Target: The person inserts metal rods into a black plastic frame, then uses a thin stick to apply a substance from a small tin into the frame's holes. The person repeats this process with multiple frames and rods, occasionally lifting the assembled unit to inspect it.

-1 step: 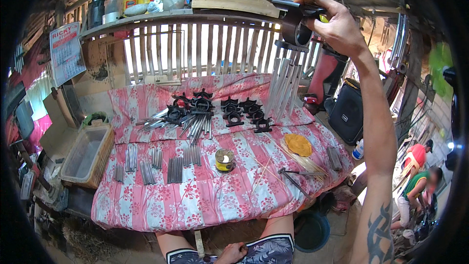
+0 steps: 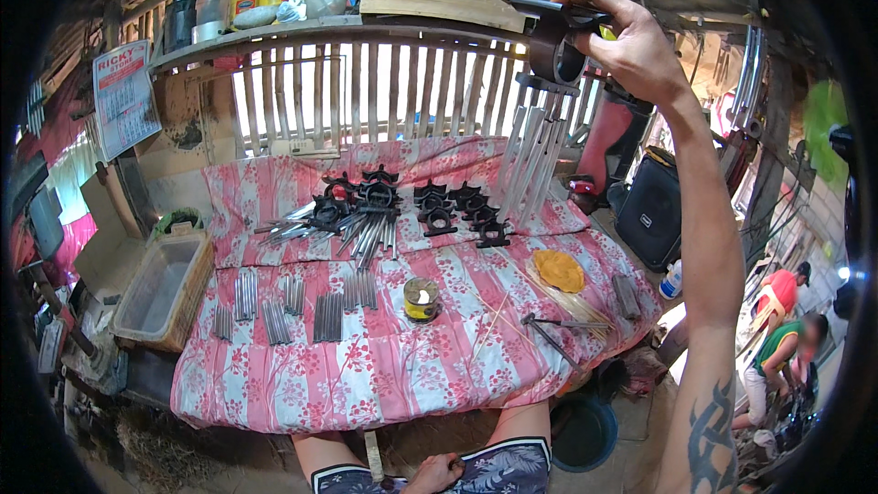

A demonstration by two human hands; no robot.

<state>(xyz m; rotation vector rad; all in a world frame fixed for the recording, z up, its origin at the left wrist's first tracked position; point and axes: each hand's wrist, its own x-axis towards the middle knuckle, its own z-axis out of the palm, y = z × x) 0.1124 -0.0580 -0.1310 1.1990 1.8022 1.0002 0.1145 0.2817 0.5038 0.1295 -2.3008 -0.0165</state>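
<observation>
High at the right, my right hand [image 2: 631, 50] grips a wind chime by the top of its black ring [image 2: 556, 48]. Long silver tubes [image 2: 533, 160] hang from a dark disc under that ring, in front of the slatted wall. Low in the picture, my left hand [image 2: 436, 474] rests on my lap with its fingers curled in. On the cloth-covered table lie several black ring-shaped pieces [image 2: 437, 210], some with metal tubes spread beneath them. Shorter tubes [image 2: 327, 317] lie in small bundles nearer me. A round tin [image 2: 422, 300] stands beside them.
A hammer [image 2: 553, 338], thin sticks and a yellow cloth [image 2: 559, 271] lie on the table's right side. A plastic bin [image 2: 163, 288] stands at the left, a black speaker [image 2: 647, 210] at the right. Jars line the shelf [image 2: 256, 32]. Two people are at far right.
The hanging tubes of the wind chime have swung slightly to the left. My right hand stays raised in nearly the same place, and my left hand has not moved.
</observation>
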